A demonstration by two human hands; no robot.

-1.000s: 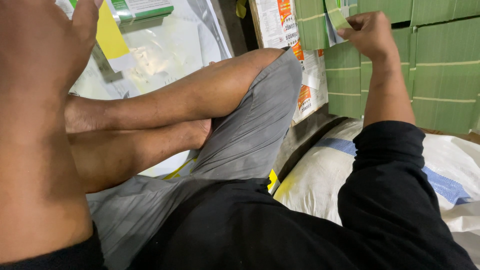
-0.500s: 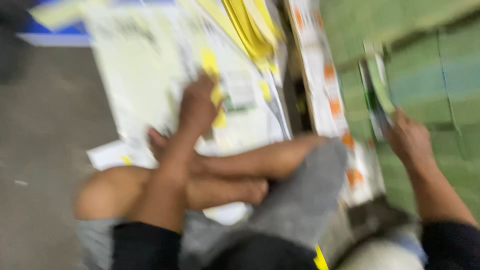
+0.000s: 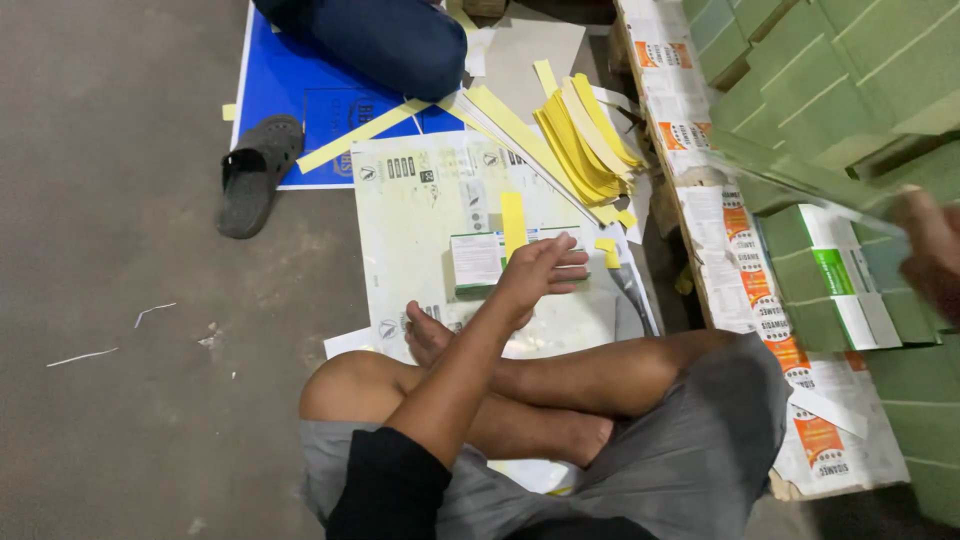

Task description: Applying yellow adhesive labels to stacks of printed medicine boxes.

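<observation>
I sit cross-legged on the floor. My left hand (image 3: pixel 540 275) reaches forward with fingers spread, over a small flat green and white carton (image 3: pixel 480 262) that lies on a large pale printed sheet (image 3: pixel 420 215). My right hand (image 3: pixel 930 250) is blurred at the right edge and grips a flat green carton sheet (image 3: pixel 800 175), lifted off the stacks of green cartons (image 3: pixel 850 60). A yellow strip (image 3: pixel 513 222) lies just beyond the small carton.
A pile of yellow strips (image 3: pixel 585 140) lies ahead on the right. Folded green and white cartons (image 3: pixel 835 290) rest on orange-printed sheets (image 3: pixel 760 290). A dark sandal (image 3: pixel 255 170) and another person's blue-clad leg (image 3: pixel 385 40) lie on a blue sheet (image 3: pixel 275 110).
The view has swung down and steadied. My left hand has come down from close to the camera to the small carton. My right hand has pulled a green carton sheet off the stack.
</observation>
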